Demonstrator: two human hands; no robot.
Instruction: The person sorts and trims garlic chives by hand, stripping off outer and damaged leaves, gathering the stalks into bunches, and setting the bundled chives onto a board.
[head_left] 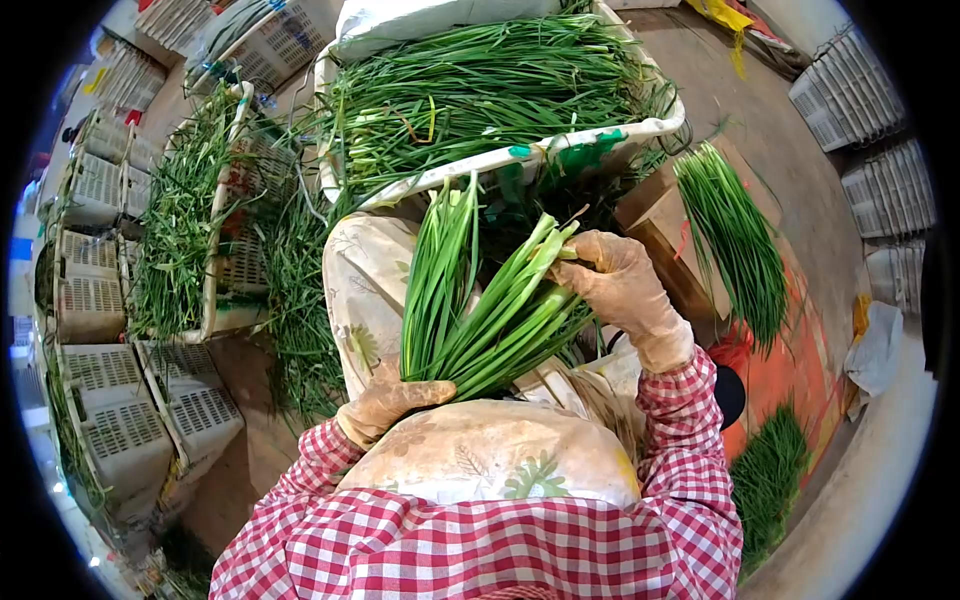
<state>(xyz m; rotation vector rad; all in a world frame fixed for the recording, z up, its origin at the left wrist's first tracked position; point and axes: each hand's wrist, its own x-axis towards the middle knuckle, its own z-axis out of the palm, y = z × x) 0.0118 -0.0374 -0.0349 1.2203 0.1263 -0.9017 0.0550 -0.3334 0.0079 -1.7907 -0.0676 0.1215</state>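
While left fingers (432,391) hold stalks (490,335), right (590,250) pinch ends (555,238).

Large crate (405,188) blocks front, cardboard box (662,243) right, side crate (213,245) left; passage over floor (745,108) toward stacked crates (848,92).

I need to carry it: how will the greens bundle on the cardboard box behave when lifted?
The greens bundle would probably flop at its thin, drooping leaf tips. Its straight, pale stem ends look stiffer. Stray strands splaying out might slip loose.
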